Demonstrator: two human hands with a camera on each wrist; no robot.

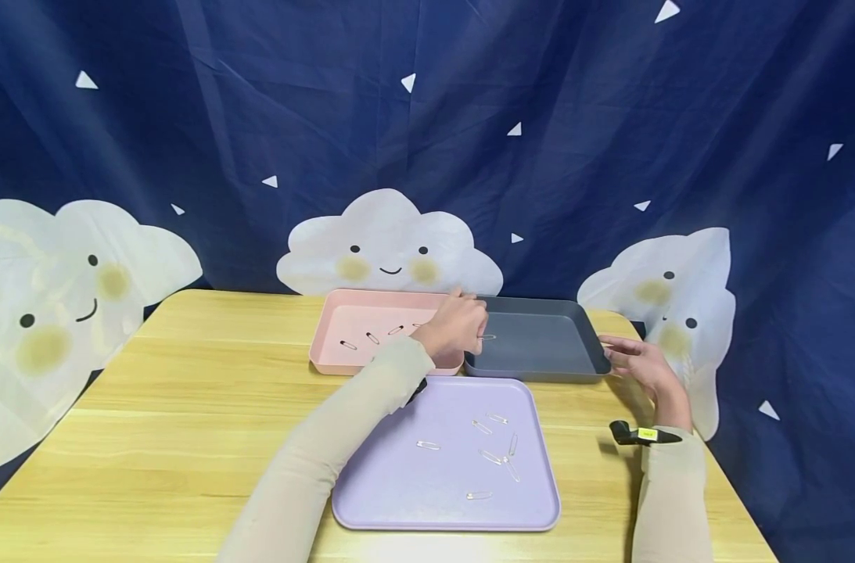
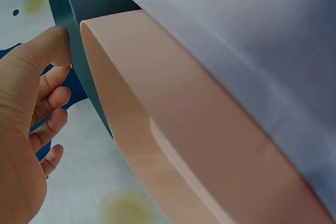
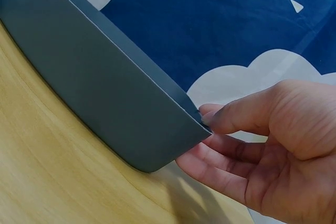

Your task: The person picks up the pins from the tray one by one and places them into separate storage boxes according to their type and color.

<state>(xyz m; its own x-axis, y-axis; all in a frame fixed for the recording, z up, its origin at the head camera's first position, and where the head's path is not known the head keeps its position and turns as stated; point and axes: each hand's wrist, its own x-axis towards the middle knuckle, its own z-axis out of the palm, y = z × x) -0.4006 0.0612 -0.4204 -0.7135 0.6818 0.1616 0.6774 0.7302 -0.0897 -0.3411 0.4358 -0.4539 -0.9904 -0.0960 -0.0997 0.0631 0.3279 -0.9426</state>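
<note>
The left hand [image 1: 458, 324], its back to the head camera, hangs over the place where the pink tray [image 1: 321, 361] and dark grey tray [image 1: 540, 348] meet. Its grip is closed to a pinch: in the head view a thin safety pin [image 1: 489, 337] juts from the fingertips over the grey tray, while the left wrist view shows only a gold speck between thumb and forefinger, probably that same pin's end. That close view also reveals the other fingers loosely bent, which the head view hides.

The right hand [image 1: 641, 366] pinches the grey tray's far-right corner; the right wrist view makes plain the thumb inside the rim and fingers outside. Dark safety pins [image 1: 373, 338] lie in the pink tray, one partly covered by the left hand. The left sleeve [image 1: 328, 438] hides a corner of the lilac tray [image 1: 378, 508], where seven gold safety pins [image 1: 428, 445] lie scattered. Wooden desk [image 1: 152, 407] shows around the trays.
</note>
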